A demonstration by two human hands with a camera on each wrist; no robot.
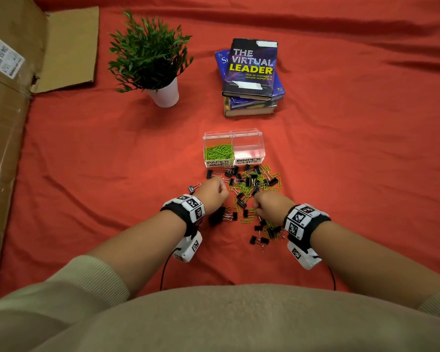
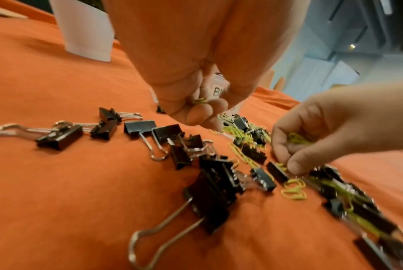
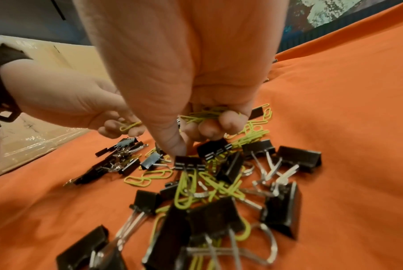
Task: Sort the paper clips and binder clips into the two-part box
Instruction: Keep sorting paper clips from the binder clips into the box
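A clear two-part box point(image 1: 233, 146) stands on the red cloth point(image 1: 341, 161), just beyond a mixed heap of clips. Its left compartment, labelled PAPER CLIPS, holds lime-green paper clips point(image 1: 219, 151); the right compartment, labelled BINDER CLIPS, shows none. The heap consists of black binder clips point(image 1: 250, 180) with silver wire handles, tangled with thin green wire clips. The left hand point(image 1: 214, 193) sits at the heap's left edge, fingers curled around a green paper clip. The right hand point(image 1: 267, 204) is over the heap's near part, fingers curled around a bunch of green paper clips, thumb tip touching a binder clip.
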